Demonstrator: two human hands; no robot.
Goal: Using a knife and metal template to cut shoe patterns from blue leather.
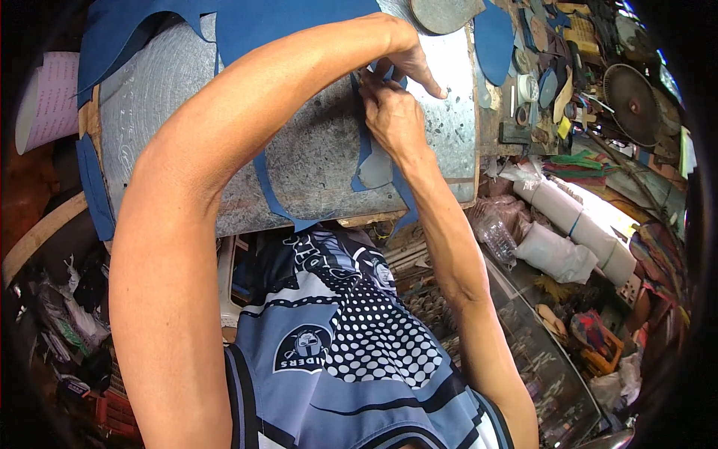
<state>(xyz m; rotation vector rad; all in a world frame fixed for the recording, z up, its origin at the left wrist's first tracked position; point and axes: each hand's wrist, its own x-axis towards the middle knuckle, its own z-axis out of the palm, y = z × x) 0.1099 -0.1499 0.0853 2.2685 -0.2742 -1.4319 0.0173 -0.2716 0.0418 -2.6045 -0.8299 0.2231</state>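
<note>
Head view, looking down over a person's chest and both bare arms at a workbench. A scratched grey metal sheet (pixel 314 150) covers the bench top, and a large piece of thin blue sheet material (pixel 292 22) lies over its far side. Narrow blue offcut strips (pixel 366 161) trail down across the metal toward the near edge, one hanging just over it.

The left hand (pixel 407 56) reaches in from the upper left, its forearm crossing the whole bench. Its fingers are curled and pinched on the blue material, with the forefinger stretched out and its tip pressed on the metal. The right hand (pixel 393 116) comes up from below, just beneath the left and touching it. Its fingers are bunched tight around the top of the blue strip; whether a tool is in it cannot be told.

To the right, a cluttered shelf holds small tools, a round fan (pixel 632 93) and white rolls (pixel 568 217).
</note>
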